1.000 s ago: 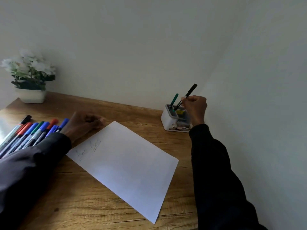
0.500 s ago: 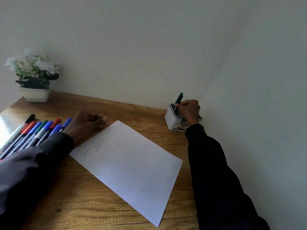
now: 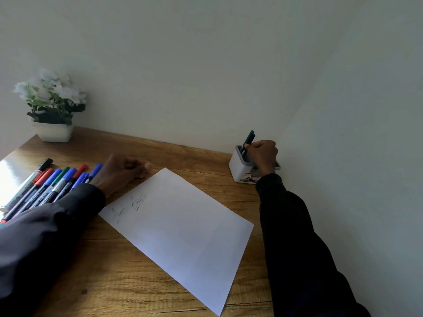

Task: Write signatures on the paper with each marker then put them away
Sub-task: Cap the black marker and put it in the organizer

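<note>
Reaching with the right hand (image 3: 263, 156) to the white holder (image 3: 238, 168) at the far right of the table (image 3: 109, 282), pinching the black marker (image 3: 252, 138) standing tilted in it, touching a green marker (image 3: 248, 136). Resting the left hand (image 3: 123, 170) on the table with loosely curled fingers, holding nothing, just beside the far corner of the paper (image 3: 183, 225). Lying at left: the row of markers (image 3: 55, 186).

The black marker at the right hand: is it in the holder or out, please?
In: the black marker stands tilted in the white holder beside a green marker, right hand pinching it.
</note>
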A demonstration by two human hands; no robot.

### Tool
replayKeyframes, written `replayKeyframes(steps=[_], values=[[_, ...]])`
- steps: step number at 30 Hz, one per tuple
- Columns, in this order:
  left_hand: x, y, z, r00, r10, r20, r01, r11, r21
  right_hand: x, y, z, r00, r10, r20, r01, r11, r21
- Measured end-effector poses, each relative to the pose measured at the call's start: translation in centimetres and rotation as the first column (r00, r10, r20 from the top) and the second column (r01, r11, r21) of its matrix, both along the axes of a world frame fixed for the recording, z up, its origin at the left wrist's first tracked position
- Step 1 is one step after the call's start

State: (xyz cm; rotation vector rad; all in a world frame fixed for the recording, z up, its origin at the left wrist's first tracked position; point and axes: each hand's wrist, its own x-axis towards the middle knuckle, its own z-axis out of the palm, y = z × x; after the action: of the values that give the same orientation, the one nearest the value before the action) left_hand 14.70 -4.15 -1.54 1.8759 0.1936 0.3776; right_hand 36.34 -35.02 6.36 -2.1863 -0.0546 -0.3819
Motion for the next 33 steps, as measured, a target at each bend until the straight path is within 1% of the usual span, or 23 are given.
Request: replayKeyframes(steps=[5, 9, 11, 13, 16, 18, 20, 22, 24, 28, 31, 33], values=[[0.1, 0.2, -0.2, 1.0, 0.002, 0.008, -0.002, 1.0, -0.004, -0.6, 0.0, 0.0, 0.999, -0.034, 0.029, 0.033, 0.999, 0.038], [0.1, 0.1, -0.2, 1.0, 0.013, -0.001, -0.013, 0.999, -0.03, -2.0, 0.0, 0.6, 0.987, -0.109, 0.118, 0.098, 0.99, 0.097], [0.1, 0.0, 0.0, 1.0, 0.018, -0.011, -0.019, 0.999, -0.04, -2.8, 0.2, 0.9, 0.979, -0.11, 0.169, 0.088, 0.987, 0.134], [-0.1, -0.2, 0.3, 1.0, 0.028, -0.01, -0.029, 0.997, -0.065, -3.9, 0.9, 0.9, 0.98, -0.06, 0.187, 0.03, 0.986, 0.162], [-0.9, -0.7, 1.0, 0.998, 0.06, 0.004, -0.059, 0.99, -0.129, -5.9, 2.7, 0.3, 0.988, 0.087, 0.131, -0.112, 0.974, 0.196], [-1.2, -0.6, 1.7, 0.996, 0.085, 0.02, -0.081, 0.987, -0.142, -7.3, 4.0, -0.3, 0.974, 0.203, 0.104, -0.224, 0.941, 0.253], [-2.0, -0.1, 2.3, 0.993, 0.109, 0.039, -0.102, 0.984, -0.149, -8.7, 5.1, -0.9, 0.945, 0.318, 0.076, -0.327, 0.905, 0.273], [-3.2, 0.3, 2.7, 0.991, 0.124, 0.048, -0.112, 0.974, -0.199, -10.1, 6.1, -1.6, 0.897, 0.44, 0.04, -0.435, 0.862, 0.261], [-4.6, 0.6, 2.7, 0.992, 0.115, 0.05, -0.101, 0.971, -0.218, -11.3, 6.8, -2.2, 0.857, 0.516, 0.001, -0.5, 0.829, 0.25], [-7.9, 2.0, 2.9, 0.991, 0.122, 0.054, -0.104, 0.959, -0.263, -13.9, 9.0, -3.5, 0.792, 0.605, -0.087, -0.572, 0.784, 0.242], [-10.5, 2.9, 3.6, 0.984, 0.165, 0.072, -0.14, 0.953, -0.27, -15.8, 11.2, -4.8, 0.74, 0.657, -0.145, -0.637, 0.753, 0.164], [-11.9, 3.5, 3.8, 0.98, 0.187, 0.068, -0.16, 0.942, -0.295, -16.8, 12.8, -5.5, 0.719, 0.676, -0.158, -0.673, 0.735, 0.083]])
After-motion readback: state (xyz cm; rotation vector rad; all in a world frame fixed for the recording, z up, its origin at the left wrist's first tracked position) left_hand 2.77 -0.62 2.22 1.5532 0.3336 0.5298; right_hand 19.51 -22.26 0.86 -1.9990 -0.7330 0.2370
